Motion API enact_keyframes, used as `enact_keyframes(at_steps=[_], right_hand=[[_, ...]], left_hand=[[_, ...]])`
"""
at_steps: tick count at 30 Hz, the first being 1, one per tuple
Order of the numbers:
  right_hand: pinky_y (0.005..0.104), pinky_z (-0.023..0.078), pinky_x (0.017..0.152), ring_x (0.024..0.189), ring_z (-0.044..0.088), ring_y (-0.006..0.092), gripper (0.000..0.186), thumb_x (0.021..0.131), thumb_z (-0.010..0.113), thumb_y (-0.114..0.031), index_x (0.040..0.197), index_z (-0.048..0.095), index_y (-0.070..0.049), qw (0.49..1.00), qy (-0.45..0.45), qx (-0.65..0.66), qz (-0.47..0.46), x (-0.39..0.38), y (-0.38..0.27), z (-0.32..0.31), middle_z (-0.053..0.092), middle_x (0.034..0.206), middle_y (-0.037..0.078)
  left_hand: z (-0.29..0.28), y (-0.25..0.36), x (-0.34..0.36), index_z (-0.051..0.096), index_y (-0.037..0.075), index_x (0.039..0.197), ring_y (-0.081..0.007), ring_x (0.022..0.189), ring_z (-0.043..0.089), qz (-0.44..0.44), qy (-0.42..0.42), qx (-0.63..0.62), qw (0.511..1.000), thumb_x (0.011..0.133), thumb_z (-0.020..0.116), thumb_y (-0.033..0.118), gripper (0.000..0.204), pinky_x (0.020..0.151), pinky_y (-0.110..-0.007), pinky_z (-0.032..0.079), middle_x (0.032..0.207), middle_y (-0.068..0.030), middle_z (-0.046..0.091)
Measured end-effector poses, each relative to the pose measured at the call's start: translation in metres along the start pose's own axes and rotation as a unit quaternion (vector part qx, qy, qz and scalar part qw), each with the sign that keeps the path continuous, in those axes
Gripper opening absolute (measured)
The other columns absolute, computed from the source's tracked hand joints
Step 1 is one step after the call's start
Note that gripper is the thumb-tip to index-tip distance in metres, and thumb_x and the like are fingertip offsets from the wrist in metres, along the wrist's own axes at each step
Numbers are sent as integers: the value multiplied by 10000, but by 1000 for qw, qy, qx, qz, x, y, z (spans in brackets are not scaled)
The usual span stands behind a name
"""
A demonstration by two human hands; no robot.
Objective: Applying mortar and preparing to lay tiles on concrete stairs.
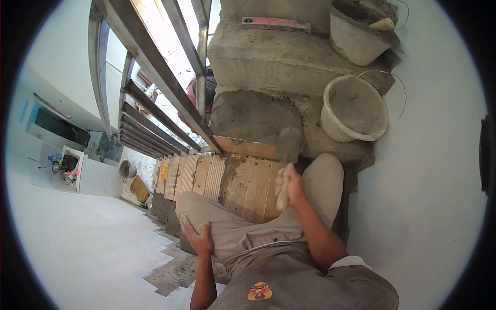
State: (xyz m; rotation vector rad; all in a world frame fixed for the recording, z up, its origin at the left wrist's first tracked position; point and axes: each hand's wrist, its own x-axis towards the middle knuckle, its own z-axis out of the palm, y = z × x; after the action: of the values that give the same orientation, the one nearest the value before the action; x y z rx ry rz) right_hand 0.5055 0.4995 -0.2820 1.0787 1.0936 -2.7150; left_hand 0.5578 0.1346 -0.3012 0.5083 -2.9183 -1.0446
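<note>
My right hand (294, 186) is wrapped round the pale wooden handle of a trowel (289, 144). Its blade, coated in grey mortar, points away from me over the right end of a dark, wet mortar bed (248, 113) spread on the step in front. Whether the blade touches the mortar I cannot tell. My left hand (198, 237) lies on my left thigh with its fingers apart, holding nothing. Ahead to the right stands a mortar-smeared bucket (335, 123) with grey mix inside and a wire handle.
A second bucket (354, 41), with a wooden tool handle at its rim, stands on a higher step. Beside it lies a red spirit level (276, 24). A metal railing (160, 67) runs along the left, a white wall (418, 170) along the right. Wood-look tiles (248, 181) cover the step below me.
</note>
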Motion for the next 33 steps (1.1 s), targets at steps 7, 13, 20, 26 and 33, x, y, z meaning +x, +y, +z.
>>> enact_keyframes(at_steps=[7,13,20,26,33], right_hand=[[359,459,500,557,525,170,464,1019,536,-583,995,567,-121,988,-105,-12,116,71,-30,38,537,701,16],[373,483,493,561,531,166,451,1021,561,-554,999,561,-103,961,-136,-206,125,81,5,93,552,732,22],[352,487,479,546,549,166,454,1036,554,-523,1057,554,-69,964,33,-262,25,45,-86,4,535,711,32],[340,488,499,530,534,140,375,1039,581,-435,1040,569,-60,948,-4,-311,-64,20,-65,12,555,716,28],[338,494,543,574,603,134,347,983,688,-352,1031,658,-9,793,-253,-551,65,46,34,33,635,726,56]], left_hand=[[-4,-4,-8,313,62,1611,-441,1524,255,-14,16,-25,999,899,741,447,917,1231,-484,244,1652,-288,223],[0,-3,-4,313,62,1612,-436,1525,255,-25,12,-33,999,905,741,440,908,1232,-483,240,1652,-286,227],[0,-11,-7,308,69,1615,-426,1530,248,-29,10,-35,999,899,745,431,913,1236,-476,234,1655,-281,226],[-4,-11,-13,304,71,1616,-424,1531,248,-25,20,-34,999,899,740,421,909,1236,-473,235,1657,-277,224],[-4,-8,-14,305,70,1615,-431,1530,247,-31,27,-43,998,895,742,423,914,1233,-480,241,1653,-283,226]])
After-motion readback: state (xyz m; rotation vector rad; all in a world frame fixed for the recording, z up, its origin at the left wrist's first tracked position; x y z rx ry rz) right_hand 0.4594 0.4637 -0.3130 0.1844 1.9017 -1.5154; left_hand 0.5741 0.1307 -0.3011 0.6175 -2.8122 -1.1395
